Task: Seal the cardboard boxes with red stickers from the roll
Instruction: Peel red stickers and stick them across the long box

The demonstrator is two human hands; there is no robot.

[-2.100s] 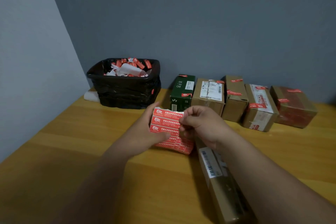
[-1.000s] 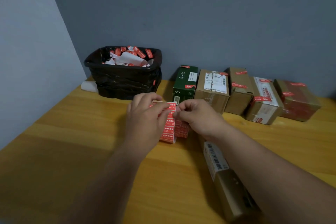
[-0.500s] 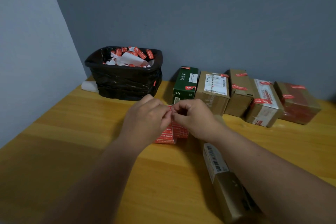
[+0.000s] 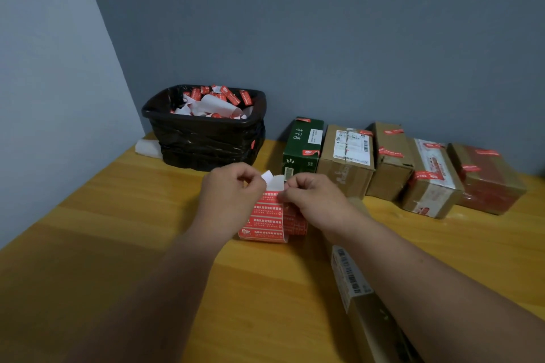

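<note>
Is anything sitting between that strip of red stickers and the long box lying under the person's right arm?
Nothing visible does. The sticker strip hangs from both hands just left of the long box; only bare table lies between them.

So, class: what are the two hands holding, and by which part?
Both hands, left and right, pinch the sticker strip at its top end, where the white backing shows; the rest hangs below.

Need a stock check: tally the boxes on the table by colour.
Brown cardboard boxes: 5, counting the long box under the right forearm
Green box: 1
Total: 6
</note>
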